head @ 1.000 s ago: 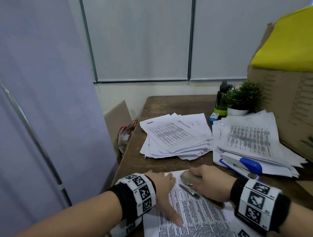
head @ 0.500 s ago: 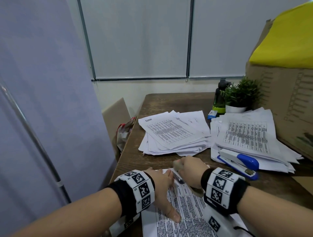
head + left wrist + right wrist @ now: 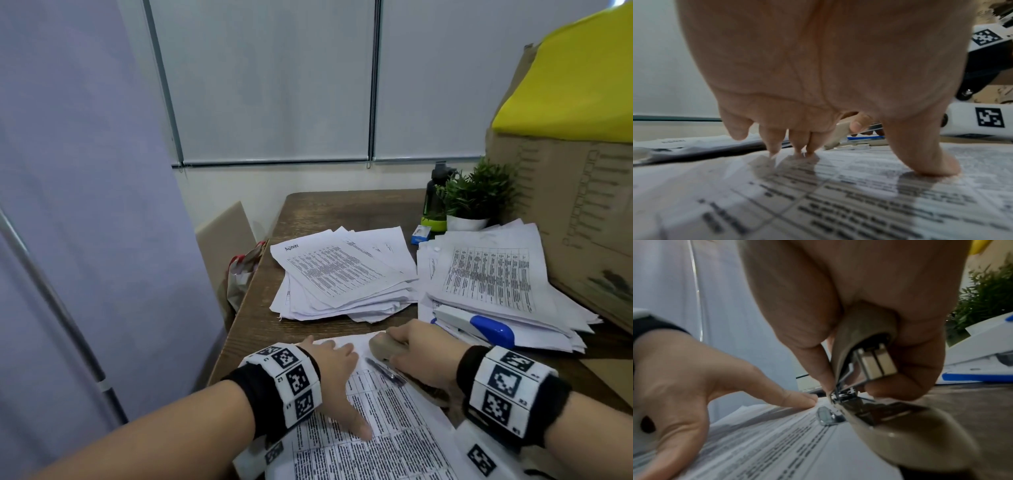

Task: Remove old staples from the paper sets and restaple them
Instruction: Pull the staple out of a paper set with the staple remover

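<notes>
Left hand: the left hand (image 3: 329,373) lies spread on the paper set (image 3: 387,442), fingers straight, fingertips (image 3: 809,151) and thumb pressing the sheet down; it grips nothing
Right hand: the right hand (image 3: 423,356) is curled around the beige stapler (image 3: 385,347) and holds it firmly, thumb on one side and fingers on the other
Beige stapler: it is at 3 o'clock from the left hand, just beside it; in the right wrist view its metal mouth (image 3: 840,395) touches the top edge of the paper set, and the lower arm (image 3: 910,434) lies over the sheet
Paper set: printed pages with a table of text, at 6 o'clock on the wooden desk (image 3: 335,212), under both hands
Pen: a dark pen (image 3: 385,371) lies on the paper set, between the two hands, touching the sheet
Left paper pile: a loose pile of printed sheets (image 3: 339,274) at 12 o'clock from the hands, near them but apart
Right paper pile: a second pile (image 3: 493,277) at 2 o'clock, touching the first pile at its edge
White and blue stapler: it (image 3: 476,325) rests on the near edge of the right pile, just beside the right hand at 2 o'clock
Far corner: a small potted plant (image 3: 476,195) and a dark bottle (image 3: 435,198) stand side by side at 1 o'clock, behind the right pile
Cardboard box: a big box (image 3: 575,212) at 3 o'clock, with yellow material (image 3: 575,85) on top
</notes>
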A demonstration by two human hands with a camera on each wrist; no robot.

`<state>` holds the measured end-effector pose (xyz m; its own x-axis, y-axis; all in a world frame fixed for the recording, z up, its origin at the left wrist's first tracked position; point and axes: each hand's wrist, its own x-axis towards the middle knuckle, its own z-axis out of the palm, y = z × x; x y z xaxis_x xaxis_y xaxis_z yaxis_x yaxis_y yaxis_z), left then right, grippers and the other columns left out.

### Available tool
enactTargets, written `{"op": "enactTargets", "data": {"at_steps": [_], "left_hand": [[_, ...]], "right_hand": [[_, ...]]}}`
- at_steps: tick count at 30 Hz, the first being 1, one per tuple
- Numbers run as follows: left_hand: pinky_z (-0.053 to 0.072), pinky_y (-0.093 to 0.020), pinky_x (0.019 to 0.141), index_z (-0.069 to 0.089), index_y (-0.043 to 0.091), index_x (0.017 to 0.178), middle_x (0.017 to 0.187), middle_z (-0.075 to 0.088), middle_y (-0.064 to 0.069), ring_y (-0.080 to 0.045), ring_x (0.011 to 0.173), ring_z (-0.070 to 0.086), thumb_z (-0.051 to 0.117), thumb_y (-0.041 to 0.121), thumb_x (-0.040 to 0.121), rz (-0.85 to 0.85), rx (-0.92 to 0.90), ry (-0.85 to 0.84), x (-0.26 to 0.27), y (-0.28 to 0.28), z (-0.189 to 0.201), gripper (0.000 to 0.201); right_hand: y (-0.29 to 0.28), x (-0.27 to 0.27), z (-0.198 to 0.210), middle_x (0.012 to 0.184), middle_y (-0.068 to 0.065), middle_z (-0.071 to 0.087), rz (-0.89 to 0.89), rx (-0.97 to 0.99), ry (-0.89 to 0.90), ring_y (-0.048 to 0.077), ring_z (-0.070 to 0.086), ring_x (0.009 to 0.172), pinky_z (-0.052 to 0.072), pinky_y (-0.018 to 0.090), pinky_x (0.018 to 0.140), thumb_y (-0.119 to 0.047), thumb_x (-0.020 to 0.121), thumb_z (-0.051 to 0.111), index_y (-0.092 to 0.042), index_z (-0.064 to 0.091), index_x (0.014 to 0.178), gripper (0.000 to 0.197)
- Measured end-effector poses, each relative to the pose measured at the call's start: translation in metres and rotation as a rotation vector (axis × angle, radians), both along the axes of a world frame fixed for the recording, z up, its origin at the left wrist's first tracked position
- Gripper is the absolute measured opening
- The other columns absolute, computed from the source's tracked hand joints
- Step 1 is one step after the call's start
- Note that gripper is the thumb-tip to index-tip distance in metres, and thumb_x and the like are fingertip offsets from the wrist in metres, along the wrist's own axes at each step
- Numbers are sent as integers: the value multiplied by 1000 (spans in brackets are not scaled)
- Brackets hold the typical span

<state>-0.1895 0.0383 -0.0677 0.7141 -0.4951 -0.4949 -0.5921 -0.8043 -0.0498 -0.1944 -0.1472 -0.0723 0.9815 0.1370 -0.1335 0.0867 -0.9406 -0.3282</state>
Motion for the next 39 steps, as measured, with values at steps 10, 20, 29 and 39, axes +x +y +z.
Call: {"op": "enactTargets", "data": {"at_steps": [10, 20, 29, 39], "left_hand": [[11, -47, 123, -5, 16, 156, 165, -11, 2, -26, 151, 2, 58, 79, 75, -2, -24, 36, 4, 2, -10, 120], [1, -46, 122, -3, 11, 156, 165, -7, -4, -28, 151, 3, 59, 74, 78, -15, -65, -1, -1, 0, -10, 118], [48, -28, 91, 65, 25, 117, 121, 66, 6, -15, 110, 61, 80, 52, 73, 362, -597, 19, 16, 9, 4, 54], [61, -50, 67, 55, -4, 103, 58, 61, -9, -19, 52, 65, 66, -23, 75, 890, -1512, 232, 27, 43, 16, 35]], "right_hand": [[11, 2, 3, 98, 2, 68, -27, 144, 3, 16, 63, 95, 47, 24, 78, -32, 92, 50, -14, 66, 100, 25], [36, 44, -9, 92, 6, 52, -118, 52, -61, 21, 50, 85, 40, 25, 74, -17, 96, 48, -3, 62, 114, 28], [31, 15, 10, 81, 7, 71, -238, 740, -109, 23, 69, 69, 51, 26, 57, -6, 84, 58, -23, 64, 99, 24], [88, 2, 31, 65, 1, 56, 44, 691, -204, 15, 50, 46, 43, 25, 42, -6, 84, 58, -23, 62, 103, 26]]}}
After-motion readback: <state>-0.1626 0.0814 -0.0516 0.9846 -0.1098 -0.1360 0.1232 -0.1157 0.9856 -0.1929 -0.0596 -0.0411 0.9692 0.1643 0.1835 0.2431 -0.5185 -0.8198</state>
